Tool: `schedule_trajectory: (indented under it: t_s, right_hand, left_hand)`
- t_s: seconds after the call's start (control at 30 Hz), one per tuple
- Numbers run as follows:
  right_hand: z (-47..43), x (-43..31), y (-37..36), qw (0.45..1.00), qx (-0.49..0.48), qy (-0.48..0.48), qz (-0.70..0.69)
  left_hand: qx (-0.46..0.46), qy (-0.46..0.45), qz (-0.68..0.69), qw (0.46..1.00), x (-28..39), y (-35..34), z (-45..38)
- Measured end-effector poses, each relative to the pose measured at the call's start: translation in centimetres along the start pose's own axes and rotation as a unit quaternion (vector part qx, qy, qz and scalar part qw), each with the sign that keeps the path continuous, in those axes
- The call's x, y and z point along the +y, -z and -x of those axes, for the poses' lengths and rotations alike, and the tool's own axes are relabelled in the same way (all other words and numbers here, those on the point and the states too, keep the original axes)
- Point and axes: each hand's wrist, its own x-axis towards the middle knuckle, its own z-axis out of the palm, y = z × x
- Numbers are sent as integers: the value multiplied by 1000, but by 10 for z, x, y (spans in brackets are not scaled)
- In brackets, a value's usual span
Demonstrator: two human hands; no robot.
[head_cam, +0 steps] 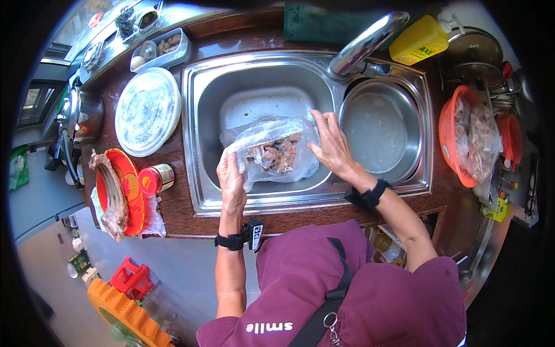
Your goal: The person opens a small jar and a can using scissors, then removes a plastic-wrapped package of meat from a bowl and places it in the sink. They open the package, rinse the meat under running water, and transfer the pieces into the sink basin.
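Over the larger basin of a stainless steel sink (260, 82), a clear plastic bag (282, 126) is spread with its mouth towards me. Chunks of raw meat (277, 156) show inside it. My left hand (232, 178) grips the bag's left edge between thumb and fingers. On the opposite side, my right hand (331, 141) has thumb and fingers apart at the bag's edge; whether it pinches the film is hard to see. A round steel pot (377, 126) holding cloudy liquid sits in the smaller basin to the right.
Behind the sink rise a chrome faucet (368, 41) and a yellow detergent bottle (420, 41). A round plastic lid (148, 112), a red-capped jar (157, 179) and a red tray (130, 186) with a large bone (110, 195) lie left. An orange basin (451, 130) of bagged food stands right.
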Motion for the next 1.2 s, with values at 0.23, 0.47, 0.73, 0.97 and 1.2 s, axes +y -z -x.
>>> schedule_trajectory:
  t_s: [0.23,0.47,0.73,0.97,1.2]
  right_hand:
    - [9,-15,-50,974,-202,35,-94]
    - [-14,-15,-155,990,-96,34,95]
    - [-46,30,-147,955,-289,-65,-14]
    - [-45,65,-127,821,-397,-273,-305]
    - [-46,53,-83,795,-410,-251,-370]
  left_hand:
    - [-9,-4,12,1000,2,-3,0]
    - [7,27,38,999,16,-20,12]
    - [15,-19,72,997,20,-10,-5]
    - [10,12,73,997,15,-12,-17]
    - [1,20,70,997,18,-18,-18]
